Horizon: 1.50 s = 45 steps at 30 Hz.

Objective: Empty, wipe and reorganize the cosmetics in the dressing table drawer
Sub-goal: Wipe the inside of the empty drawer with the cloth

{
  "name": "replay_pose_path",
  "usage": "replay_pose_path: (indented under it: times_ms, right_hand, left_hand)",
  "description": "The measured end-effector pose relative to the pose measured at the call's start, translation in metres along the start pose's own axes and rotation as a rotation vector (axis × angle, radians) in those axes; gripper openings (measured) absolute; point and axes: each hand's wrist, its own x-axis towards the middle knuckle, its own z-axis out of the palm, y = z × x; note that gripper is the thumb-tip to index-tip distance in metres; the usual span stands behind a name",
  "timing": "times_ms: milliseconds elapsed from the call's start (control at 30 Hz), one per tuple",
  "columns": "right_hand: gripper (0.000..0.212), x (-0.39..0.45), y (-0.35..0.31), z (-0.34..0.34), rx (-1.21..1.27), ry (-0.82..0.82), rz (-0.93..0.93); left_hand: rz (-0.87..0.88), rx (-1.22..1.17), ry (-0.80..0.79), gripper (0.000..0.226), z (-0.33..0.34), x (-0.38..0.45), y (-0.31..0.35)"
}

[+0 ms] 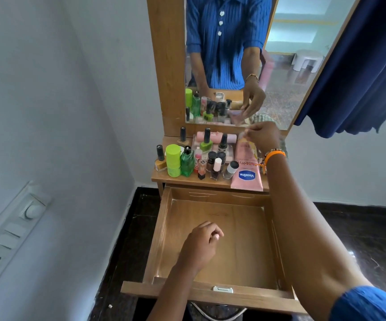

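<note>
Pink soft-plastic Vaseline lotion tube (247, 169) lay on the wooden dressing-table top (210, 182) above the empty wooden drawer (222, 239), right hand (262, 136) pinching its thin crimped end, left hand (202, 244) loosely curled, holding nothing; likely light, squashy, better gripped mid-body.

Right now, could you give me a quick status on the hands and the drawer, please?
Left hand loosely curled over drawer, holding nothing. Right hand pinching the lotion tube on the top. Drawer open, nothing inside. Bottles crowd the top.
</note>
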Motion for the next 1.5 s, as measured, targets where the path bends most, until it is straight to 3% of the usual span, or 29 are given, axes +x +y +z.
replay_pose_path:
  times_ms: [167,300,400,667,767,867,900,967,1067,1133,1233,1300,1400,1500]
  right_hand:
    - [0.021,-0.009,0.042,-0.040,-0.108,0.262,0.147]
    - [0.066,-0.010,0.074,-0.049,-0.341,0.086,0.408]
    - [0.079,-0.012,0.088,-0.047,-0.271,0.014,0.462]
    - [0.029,-0.027,0.100,-0.061,0.093,0.072,0.424]
    - [0.029,-0.039,0.114,-0.072,0.255,0.110,0.437]
    - [0.004,-0.069,0.112,-0.081,0.423,0.203,0.370]
    - [0.008,-0.084,0.105,-0.085,0.472,0.215,0.343]
    - [0.018,-0.117,0.090,-0.092,0.514,0.165,0.257]
    - [0.020,-0.162,0.078,-0.097,0.578,-0.043,0.164]
    - [0.022,-0.179,0.078,-0.089,0.582,-0.256,0.173]
    - [0.015,-0.187,0.075,-0.055,0.322,-0.617,0.224]
    - [0.007,-0.187,0.071,-0.021,0.188,-0.666,0.207]
    - [0.005,-0.184,0.066,0.040,0.205,-0.637,0.274]
    - [0.018,-0.179,0.058,0.099,0.215,-0.603,0.303]
  left_hand:
    - [0.034,0.050,-0.052,0.016,0.002,0.001,-0.002]
    - [0.006,0.047,-0.099,0.017,0.002,0.001,-0.004]
    - [-0.003,0.053,-0.120,0.016,0.001,-0.001,-0.003]
    - [-0.034,0.068,-0.148,0.016,0.002,-0.002,-0.001]
    - [-0.034,0.077,-0.167,0.015,0.003,-0.003,0.001]
    - [-0.029,0.093,-0.167,0.015,0.003,-0.002,0.001]
    - [-0.030,0.111,-0.159,0.015,0.003,-0.002,0.001]
    - [-0.049,0.163,-0.110,0.014,0.002,-0.002,0.000]
    - [-0.107,0.144,0.066,0.014,-0.001,-0.004,0.002]
    - [-0.165,0.066,0.191,0.014,-0.005,-0.005,0.004]
    - [-0.272,0.024,0.283,0.012,-0.016,-0.010,0.004]
    - [-0.312,0.020,0.328,0.013,-0.027,-0.017,0.000]
    - [-0.335,-0.014,0.429,0.017,-0.053,-0.025,-0.009]
    - [-0.375,0.024,0.485,0.022,-0.079,-0.025,-0.027]
